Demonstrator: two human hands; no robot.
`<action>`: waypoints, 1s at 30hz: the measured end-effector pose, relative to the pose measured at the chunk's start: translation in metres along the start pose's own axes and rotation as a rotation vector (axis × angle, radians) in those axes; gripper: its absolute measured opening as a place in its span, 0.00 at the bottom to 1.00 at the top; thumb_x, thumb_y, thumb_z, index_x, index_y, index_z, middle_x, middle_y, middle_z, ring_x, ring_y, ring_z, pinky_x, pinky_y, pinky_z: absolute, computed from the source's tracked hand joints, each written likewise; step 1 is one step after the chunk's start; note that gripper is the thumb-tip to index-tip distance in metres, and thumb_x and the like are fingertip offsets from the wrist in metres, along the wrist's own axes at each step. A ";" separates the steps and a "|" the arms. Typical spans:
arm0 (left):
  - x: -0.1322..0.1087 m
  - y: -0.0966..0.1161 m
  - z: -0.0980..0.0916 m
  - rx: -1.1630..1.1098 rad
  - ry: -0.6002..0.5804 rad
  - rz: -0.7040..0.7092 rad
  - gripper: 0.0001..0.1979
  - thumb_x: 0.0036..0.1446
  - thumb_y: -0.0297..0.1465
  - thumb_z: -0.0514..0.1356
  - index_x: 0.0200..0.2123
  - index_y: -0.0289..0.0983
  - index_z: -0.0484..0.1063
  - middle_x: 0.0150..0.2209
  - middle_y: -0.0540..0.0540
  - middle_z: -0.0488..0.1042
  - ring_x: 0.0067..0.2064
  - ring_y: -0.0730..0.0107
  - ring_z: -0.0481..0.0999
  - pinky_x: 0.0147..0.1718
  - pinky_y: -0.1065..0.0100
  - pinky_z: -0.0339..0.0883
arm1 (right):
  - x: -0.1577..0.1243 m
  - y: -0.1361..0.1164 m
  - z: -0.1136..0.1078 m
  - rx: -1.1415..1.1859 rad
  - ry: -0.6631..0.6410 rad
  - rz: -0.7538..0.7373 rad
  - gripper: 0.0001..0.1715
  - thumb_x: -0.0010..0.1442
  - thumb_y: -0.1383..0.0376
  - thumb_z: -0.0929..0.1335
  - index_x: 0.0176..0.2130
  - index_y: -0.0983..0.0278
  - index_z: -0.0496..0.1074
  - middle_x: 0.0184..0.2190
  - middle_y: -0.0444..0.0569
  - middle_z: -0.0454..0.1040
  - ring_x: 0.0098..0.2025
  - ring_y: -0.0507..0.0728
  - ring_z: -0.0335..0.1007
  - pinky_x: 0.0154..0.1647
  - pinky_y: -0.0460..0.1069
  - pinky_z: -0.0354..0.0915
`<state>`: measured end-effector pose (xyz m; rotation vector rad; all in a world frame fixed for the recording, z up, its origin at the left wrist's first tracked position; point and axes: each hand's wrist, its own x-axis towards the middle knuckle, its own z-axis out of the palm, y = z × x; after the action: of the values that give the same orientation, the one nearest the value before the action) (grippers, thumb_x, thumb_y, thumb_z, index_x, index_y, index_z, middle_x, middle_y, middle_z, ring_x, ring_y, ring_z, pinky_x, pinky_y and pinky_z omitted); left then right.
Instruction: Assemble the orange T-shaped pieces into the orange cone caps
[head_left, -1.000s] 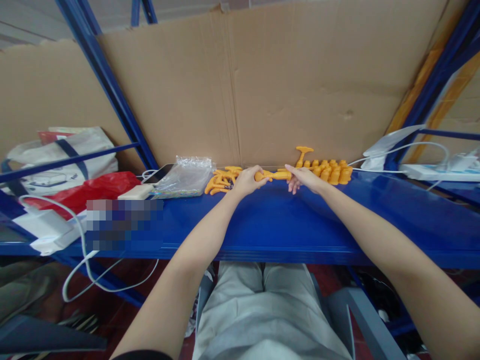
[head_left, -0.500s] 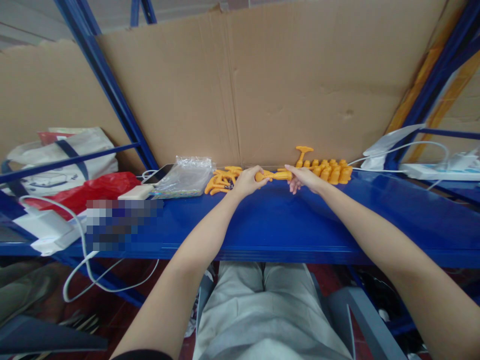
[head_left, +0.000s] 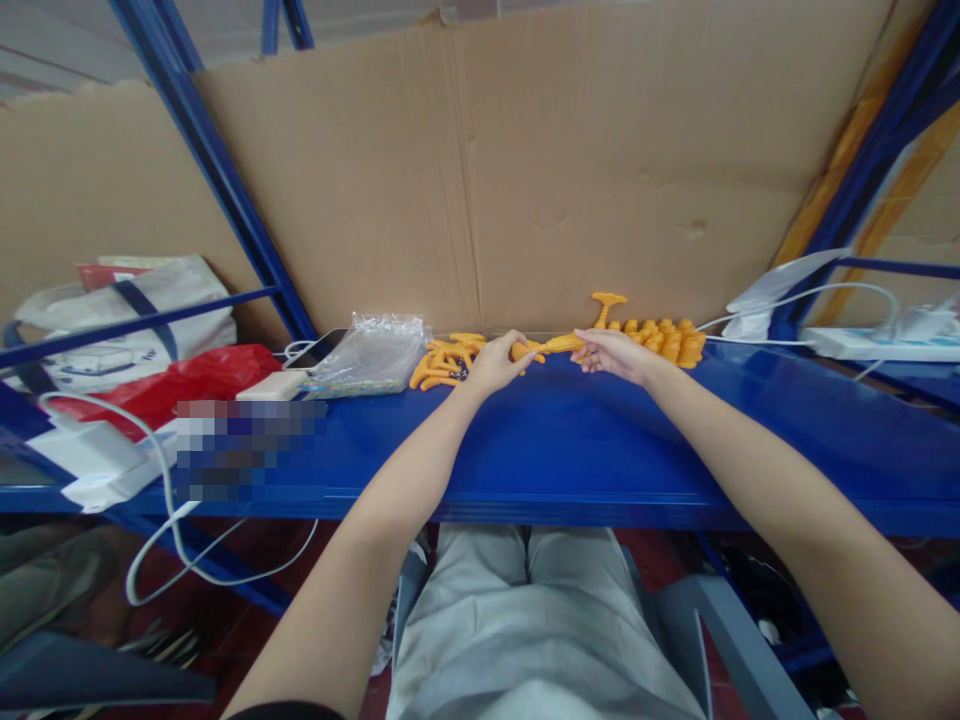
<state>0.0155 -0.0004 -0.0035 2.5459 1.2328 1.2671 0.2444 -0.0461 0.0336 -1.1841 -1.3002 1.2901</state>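
Observation:
My left hand (head_left: 496, 364) is closed with thumb and fingers around one end of an orange plastic piece (head_left: 561, 344). The thumb and fingers of my right hand (head_left: 611, 353) pinch its other end. The piece lies roughly level between my hands, above the blue shelf; my fingers hide both ends. Beside my left hand is a pile of curved orange plastic parts (head_left: 442, 362). Rows of upright orange plastic pieces (head_left: 675, 343) stand behind and right of my right hand, and a T-topped orange piece (head_left: 609, 300) rises at their left end.
The blue shelf (head_left: 555, 450) backs onto a cardboard panel (head_left: 600, 160). To the left lie clear plastic bags (head_left: 379, 355), a phone (head_left: 327, 346), a red plastic bag (head_left: 232, 372) and white chargers with cables (head_left: 94, 450). A white power strip (head_left: 862, 343) sits at the right.
The orange piece has tilted slightly, its right end now higher. My right hand has turned, and its fingers have closed in on that end. My left hand stays nearly in place.

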 end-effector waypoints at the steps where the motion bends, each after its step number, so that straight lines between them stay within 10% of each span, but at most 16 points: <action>1: 0.000 -0.002 0.002 -0.015 -0.007 0.001 0.15 0.61 0.37 0.63 0.49 0.37 0.71 0.35 0.47 0.78 0.36 0.66 0.78 0.37 0.68 0.69 | 0.001 -0.001 -0.001 0.035 0.020 -0.007 0.10 0.70 0.63 0.65 0.36 0.64 0.69 0.23 0.46 0.77 0.20 0.50 0.68 0.26 0.44 0.65; 7: -0.002 -0.010 0.009 0.138 -0.151 0.012 0.25 0.67 0.36 0.55 0.66 0.39 0.62 0.64 0.37 0.69 0.65 0.55 0.68 0.63 0.53 0.62 | 0.013 -0.002 -0.018 0.151 0.252 -0.098 0.11 0.70 0.64 0.63 0.33 0.62 0.63 0.20 0.42 0.71 0.19 0.48 0.65 0.25 0.42 0.63; 13: -0.005 -0.007 0.007 0.448 -0.530 -0.095 0.23 0.69 0.33 0.47 0.63 0.44 0.68 0.69 0.42 0.63 0.71 0.52 0.59 0.68 0.39 0.48 | 0.024 0.005 -0.024 0.077 0.457 -0.173 0.08 0.64 0.63 0.67 0.36 0.60 0.61 0.25 0.42 0.74 0.22 0.49 0.69 0.22 0.42 0.62; 18: -0.003 0.009 -0.002 0.542 -0.532 -0.098 0.21 0.67 0.30 0.48 0.56 0.38 0.75 0.63 0.38 0.71 0.66 0.52 0.67 0.63 0.47 0.60 | 0.034 0.020 -0.024 -0.476 0.587 -0.398 0.14 0.58 0.63 0.71 0.41 0.60 0.64 0.36 0.48 0.78 0.35 0.56 0.76 0.33 0.48 0.68; 30: -0.005 0.029 -0.010 0.586 -0.415 -0.165 0.17 0.67 0.31 0.53 0.50 0.32 0.78 0.53 0.32 0.78 0.55 0.48 0.77 0.54 0.53 0.69 | 0.043 0.023 0.012 -1.759 0.289 -0.387 0.23 0.69 0.61 0.62 0.58 0.71 0.66 0.46 0.68 0.80 0.51 0.69 0.76 0.52 0.58 0.59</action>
<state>0.0256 -0.0265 0.0102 2.7679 1.8504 0.3325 0.2288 -0.0054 0.0095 -1.8777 -2.2468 -0.6616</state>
